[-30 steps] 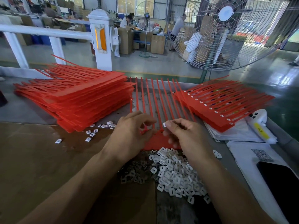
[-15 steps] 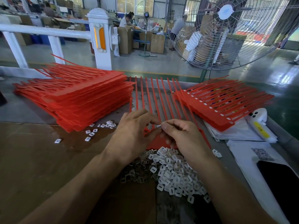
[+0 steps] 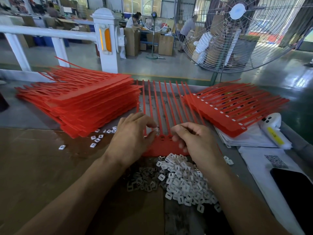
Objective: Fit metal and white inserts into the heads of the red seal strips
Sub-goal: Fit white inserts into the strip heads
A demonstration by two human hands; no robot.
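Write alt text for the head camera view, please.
A left hand pinches a small metal insert at the head of a red seal strip sheet; the right hand curls beside it, above a pile of white inserts.

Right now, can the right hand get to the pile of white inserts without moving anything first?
Probably yes. The right hand rests on the red seal strip sheet, and the pile of white inserts lies uncovered just behind it, toward the person. Only the hand's own forearm passes over its right edge.

A factory floor: stacked red seal strips (image 3: pixel 81 102), cardboard cartons (image 3: pixel 166 44), industrial fan (image 3: pixel 237 31).
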